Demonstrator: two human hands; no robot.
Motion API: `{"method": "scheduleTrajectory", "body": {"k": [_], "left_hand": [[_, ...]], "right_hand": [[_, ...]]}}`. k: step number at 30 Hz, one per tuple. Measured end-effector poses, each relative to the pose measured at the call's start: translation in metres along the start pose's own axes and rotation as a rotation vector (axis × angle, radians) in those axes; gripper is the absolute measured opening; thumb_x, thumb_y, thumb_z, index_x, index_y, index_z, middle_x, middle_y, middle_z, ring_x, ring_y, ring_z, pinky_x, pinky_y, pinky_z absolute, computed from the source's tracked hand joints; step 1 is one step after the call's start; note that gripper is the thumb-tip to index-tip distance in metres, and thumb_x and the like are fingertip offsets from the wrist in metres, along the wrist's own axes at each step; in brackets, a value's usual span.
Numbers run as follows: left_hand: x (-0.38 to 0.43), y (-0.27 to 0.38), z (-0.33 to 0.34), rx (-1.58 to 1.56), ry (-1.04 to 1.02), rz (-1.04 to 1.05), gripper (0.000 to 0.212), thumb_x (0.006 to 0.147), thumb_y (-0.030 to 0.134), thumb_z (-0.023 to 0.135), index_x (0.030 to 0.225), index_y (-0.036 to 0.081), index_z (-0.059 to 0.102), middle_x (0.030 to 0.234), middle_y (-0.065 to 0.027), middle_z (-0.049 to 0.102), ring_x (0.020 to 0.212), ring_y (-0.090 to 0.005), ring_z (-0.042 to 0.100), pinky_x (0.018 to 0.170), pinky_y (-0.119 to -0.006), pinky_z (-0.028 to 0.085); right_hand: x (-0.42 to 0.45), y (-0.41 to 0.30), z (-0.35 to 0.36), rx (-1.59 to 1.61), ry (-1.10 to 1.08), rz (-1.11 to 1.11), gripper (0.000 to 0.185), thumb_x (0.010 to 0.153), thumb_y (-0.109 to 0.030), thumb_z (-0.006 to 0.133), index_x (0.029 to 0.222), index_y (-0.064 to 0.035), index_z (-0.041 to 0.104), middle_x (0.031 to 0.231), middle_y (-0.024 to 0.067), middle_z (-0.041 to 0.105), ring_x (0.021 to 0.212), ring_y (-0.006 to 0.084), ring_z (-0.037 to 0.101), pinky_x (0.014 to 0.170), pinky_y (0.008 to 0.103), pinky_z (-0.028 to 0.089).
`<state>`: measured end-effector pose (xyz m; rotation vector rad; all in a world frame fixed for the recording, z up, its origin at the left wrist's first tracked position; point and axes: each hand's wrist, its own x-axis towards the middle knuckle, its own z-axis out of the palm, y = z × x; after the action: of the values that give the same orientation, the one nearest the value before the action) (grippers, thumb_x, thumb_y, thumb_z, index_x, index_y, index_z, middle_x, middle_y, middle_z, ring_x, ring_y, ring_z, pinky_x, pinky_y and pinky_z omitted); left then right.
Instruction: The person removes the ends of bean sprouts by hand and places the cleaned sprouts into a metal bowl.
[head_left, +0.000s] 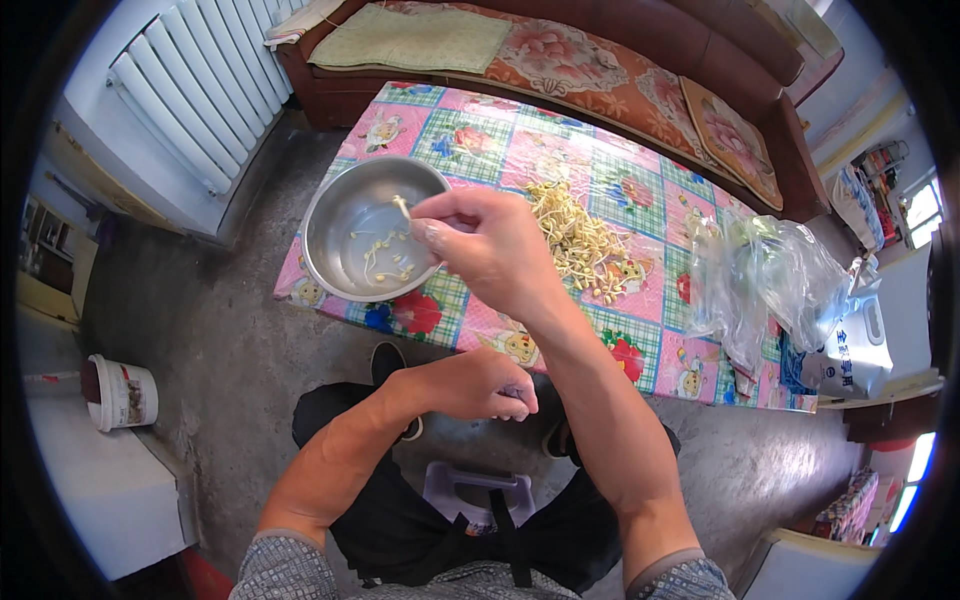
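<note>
My right hand (484, 240) pinches a bean sprout (402, 207) between thumb and fingertips above the right rim of a stainless steel bowl (322, 251). The sprout's yellow head points up and to the left. Several loose sprouts (386, 244) lie on the bottom of the bowl. Beyond my right wrist spreads a heap of bean sprouts (577, 240), directly on the patterned tablecloth (469, 142). Over my lap, just off the table's near edge, my left hand (472, 386) is curled inward; its palm is hidden, and nothing shows in it.
Clear plastic bags (772, 277) with something green inside cover the table's right end, beside a white printed bag (855, 349). A sofa (570, 60) borders the far side. A purple plastic stool (442, 487) shows between my legs. At left are a white bucket (131, 394) and a radiator (202, 90).
</note>
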<state>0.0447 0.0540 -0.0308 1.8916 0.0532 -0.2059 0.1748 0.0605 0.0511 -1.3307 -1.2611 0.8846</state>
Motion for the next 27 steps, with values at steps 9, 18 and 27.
{"method": "scheduleTrajectory", "body": {"k": [9, 18, 27], "left_hand": [[-0.002, 0.008, -0.008, -0.034, 0.0, -0.093, 0.023, 0.093, 0.015, 0.072, 0.11, 0.001, 0.075, 0.091, -0.0117, 0.078, 0.086, -0.0225, 0.075, 0.08, -0.036, 0.058], [0.002, -0.002, 0.0, 0.071, 0.137, 0.012, 0.029, 0.093, 0.019, 0.075, 0.114, -0.001, 0.071, 0.095, -0.0155, 0.076, 0.088, -0.0256, 0.076, 0.083, -0.038, 0.059], [0.0, -0.001, -0.003, 0.084, 0.148, 0.021, 0.031, 0.092, 0.019, 0.077, 0.113, -0.003, 0.071, 0.098, -0.0172, 0.076, 0.091, -0.0286, 0.075, 0.086, -0.04, 0.058]], "right_hand": [[-0.024, 0.048, -0.029, -0.053, 0.271, 0.078, 0.023, 0.093, -0.01, 0.069, 0.111, 0.0018, 0.076, 0.087, 0.0175, 0.075, 0.075, 0.0213, 0.071, 0.072, 0.0337, 0.056], [-0.021, 0.078, -0.009, -0.896, 0.128, -0.291, 0.014, 0.085, -0.017, 0.071, 0.09, -0.0047, 0.075, 0.09, 0.0162, 0.068, 0.086, 0.0354, 0.069, 0.077, 0.0486, 0.055], [-0.02, 0.084, -0.002, -1.046, 0.125, -0.173, 0.015, 0.083, -0.02, 0.075, 0.09, -0.0072, 0.075, 0.09, 0.0152, 0.067, 0.085, 0.0365, 0.069, 0.076, 0.0482, 0.055]]}}
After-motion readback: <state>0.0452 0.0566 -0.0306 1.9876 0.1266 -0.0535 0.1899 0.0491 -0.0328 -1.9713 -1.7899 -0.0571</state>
